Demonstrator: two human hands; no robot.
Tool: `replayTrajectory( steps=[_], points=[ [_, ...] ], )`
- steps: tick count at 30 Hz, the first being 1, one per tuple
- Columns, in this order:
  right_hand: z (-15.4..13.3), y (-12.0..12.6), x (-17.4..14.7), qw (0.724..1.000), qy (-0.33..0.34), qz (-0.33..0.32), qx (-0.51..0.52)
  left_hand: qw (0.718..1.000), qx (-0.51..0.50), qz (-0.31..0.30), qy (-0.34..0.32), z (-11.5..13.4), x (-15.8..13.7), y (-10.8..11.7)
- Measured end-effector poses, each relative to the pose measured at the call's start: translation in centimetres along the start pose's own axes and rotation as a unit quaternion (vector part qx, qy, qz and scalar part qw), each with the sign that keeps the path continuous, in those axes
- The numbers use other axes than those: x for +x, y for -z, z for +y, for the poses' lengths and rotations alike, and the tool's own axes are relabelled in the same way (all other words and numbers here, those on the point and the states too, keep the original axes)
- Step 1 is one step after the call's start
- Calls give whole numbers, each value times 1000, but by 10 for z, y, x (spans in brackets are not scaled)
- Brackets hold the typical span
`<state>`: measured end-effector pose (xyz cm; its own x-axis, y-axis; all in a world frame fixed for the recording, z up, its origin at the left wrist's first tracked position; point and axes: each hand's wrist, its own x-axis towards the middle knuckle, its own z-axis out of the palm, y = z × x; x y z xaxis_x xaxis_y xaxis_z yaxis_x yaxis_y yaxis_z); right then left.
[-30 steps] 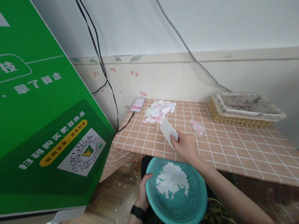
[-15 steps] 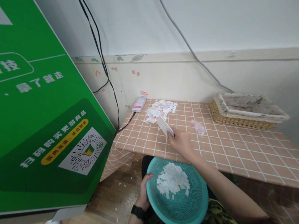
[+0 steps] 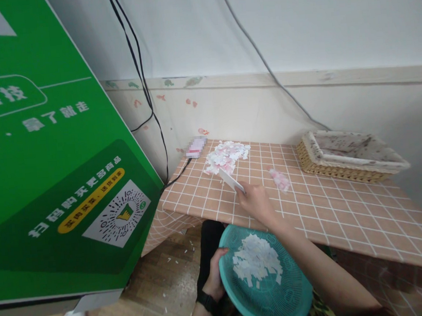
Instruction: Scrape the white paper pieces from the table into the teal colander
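My left hand (image 3: 217, 273) grips the colander (image 3: 269, 303) rim, off the near edge of the desk (image 3: 332, 207); tilting could spill its scraps (image 3: 257, 256). My right hand (image 3: 256, 200) pinches a card (image 3: 231, 181) at the paper pile (image 3: 232, 150), near the far-left corner; hasty strokes could scatter it

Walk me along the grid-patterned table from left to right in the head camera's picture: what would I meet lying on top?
Pixelated item → large heap of pale paper scraps → small pinkish patch of scraps → woven basket with a patterned cloth lining.
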<state>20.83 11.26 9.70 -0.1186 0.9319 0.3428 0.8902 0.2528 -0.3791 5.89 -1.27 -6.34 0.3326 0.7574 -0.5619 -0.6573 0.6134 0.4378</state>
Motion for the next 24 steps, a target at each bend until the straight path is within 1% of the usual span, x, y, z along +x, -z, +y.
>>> replayTrajectory(
  steps=[3,6,8,10,14,16,18,20,22,24],
  points=[
    [-3,2,-3,998,30,-23,55,1000,-6,6,2,1,0,-1],
    [-3,2,-4,996,29,-18,88,1000,-7,11,2,3,-2,-3],
    [-1,1,-4,997,24,-7,77,1000,-3,8,3,4,-3,-4],
    [0,-1,-5,998,36,-8,57,1000,-2,6,0,5,-5,-7],
    [-9,-3,-13,996,78,-35,26,999,-2,27,-17,4,-4,-11],
    [-21,-1,-21,989,111,-72,61,999,-3,31,-15,3,-2,-12],
    [-35,0,-30,972,152,-118,132,1000,-8,26,-12,1,0,-13],
    [-45,0,-36,957,170,-140,188,1000,-15,20,-7,-1,2,-14],
    [-46,-1,-35,958,145,-125,213,1000,-18,22,-2,-3,2,-13],
    [-32,1,-25,965,94,-93,228,1000,-18,24,2,-5,2,-12]
  ],
)
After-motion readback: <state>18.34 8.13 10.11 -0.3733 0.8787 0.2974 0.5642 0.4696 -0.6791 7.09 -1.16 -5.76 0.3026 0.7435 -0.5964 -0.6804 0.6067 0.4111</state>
